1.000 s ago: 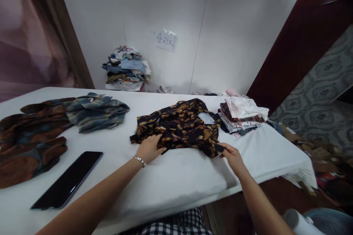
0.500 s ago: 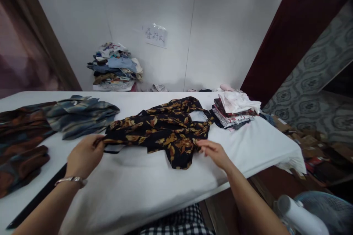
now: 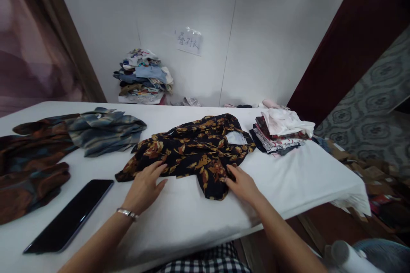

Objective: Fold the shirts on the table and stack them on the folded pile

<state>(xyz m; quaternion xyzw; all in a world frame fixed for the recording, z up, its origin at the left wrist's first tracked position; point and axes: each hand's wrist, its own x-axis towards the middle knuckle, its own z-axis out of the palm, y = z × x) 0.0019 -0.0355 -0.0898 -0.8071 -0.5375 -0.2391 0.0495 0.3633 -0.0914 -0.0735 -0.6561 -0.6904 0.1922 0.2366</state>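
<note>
A person's two bare hands rest on a black shirt (image 3: 192, 153) printed with gold leaves, spread crumpled across the middle of a white-covered worktop (image 3: 288, 179). The left hand (image 3: 144, 187), a thin bracelet (image 3: 127, 213) at its wrist, lies flat with fingers open and slightly spread, fingertips touching the shirt's near hem. The right hand (image 3: 242, 184) is also open, its fingertips pressing the cloth beside a flap that hangs toward the near edge; neither hand is clamped on the fabric. A pale label shows inside the shirt's collar, which points to the far edge. Just beside the shirt, toward the right edge, stands a stack of folded clothes (image 3: 282, 133) topped by a white piece. Toward the left edge lie a blue-grey plaid garment (image 3: 105, 130) and a rust-and-brown one (image 3: 28, 170), with a dark phone (image 3: 70, 215) face-up near the front edge. Beyond the far edge, a heap of clothes (image 3: 144, 76) sits against the wall under a handwritten sign (image 3: 189, 42).
</note>
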